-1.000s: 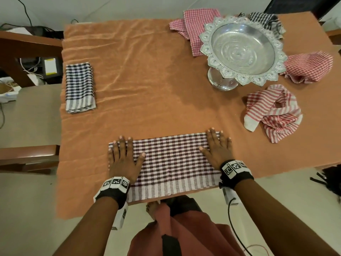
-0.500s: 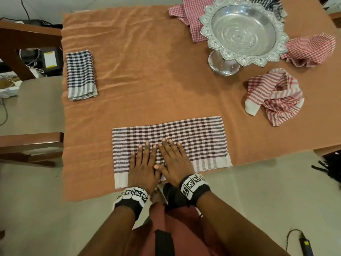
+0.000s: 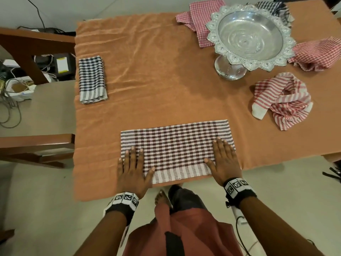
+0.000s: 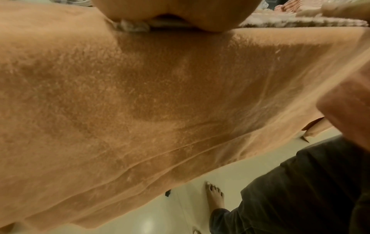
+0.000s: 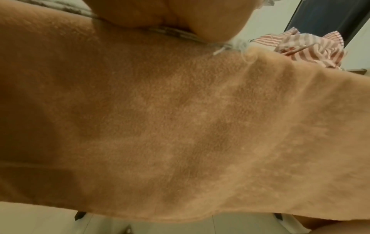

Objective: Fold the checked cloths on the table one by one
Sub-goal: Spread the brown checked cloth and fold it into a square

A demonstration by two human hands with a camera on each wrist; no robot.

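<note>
A brown-and-white checked cloth (image 3: 177, 150) lies flat as a long rectangle near the front edge of the table. My left hand (image 3: 133, 167) presses flat on its left end, fingers straight and spread. My right hand (image 3: 224, 159) presses flat on its right end in the same way. A folded dark blue checked cloth (image 3: 91, 79) lies at the table's left side. Crumpled red cloths lie at the right: a striped one (image 3: 280, 100), one (image 3: 317, 54) beside the bowl, one (image 3: 197, 21) behind it. Both wrist views show only the heel of the palm (image 4: 172, 12) (image 5: 166, 12) on orange towel.
An orange towel (image 3: 156, 71) covers the table. A silver pedestal bowl (image 3: 249, 37) stands at the back right, with a dark checked cloth (image 3: 273, 8) behind it. A wooden chair (image 3: 27, 145) stands to the left. My bare foot (image 3: 162, 197) is below the table edge.
Both hands slid from the cloth's middle outward to its two ends, flat on it throughout. One second ago they were at the ends as well.
</note>
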